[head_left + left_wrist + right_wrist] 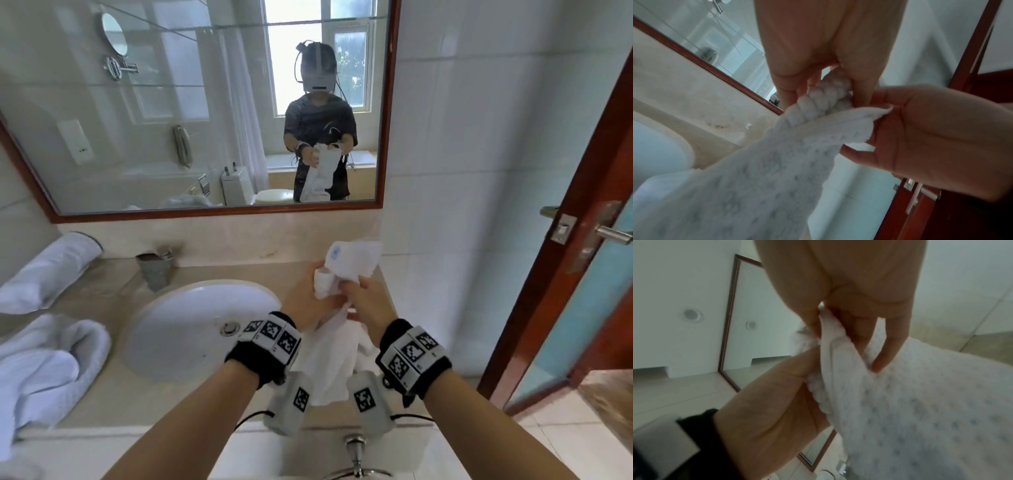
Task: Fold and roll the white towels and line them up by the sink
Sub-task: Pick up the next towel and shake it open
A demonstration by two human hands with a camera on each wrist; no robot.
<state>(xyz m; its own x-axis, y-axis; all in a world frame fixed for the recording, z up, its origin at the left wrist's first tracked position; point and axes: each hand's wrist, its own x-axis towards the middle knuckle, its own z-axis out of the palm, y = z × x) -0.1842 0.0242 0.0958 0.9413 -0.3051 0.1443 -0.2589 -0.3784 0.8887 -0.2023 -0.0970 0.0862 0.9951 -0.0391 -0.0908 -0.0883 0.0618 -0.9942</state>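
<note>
- No words, brands or numbers could be read in any view.
- The wristbands (pixel 272 337) carried black-and-white square code markers only.
- A small blue mark on the held towel (pixel 349 260) was too blurred to make out.

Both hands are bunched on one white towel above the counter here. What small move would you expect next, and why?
Probably draw the hands apart along the top edge to spread the towel flat for folding. The left hand and right hand grip it close together, so it hangs crumpled between the wrists. One rolled towel already lies left of the sink; a loose towel pile waits nearer.
</note>
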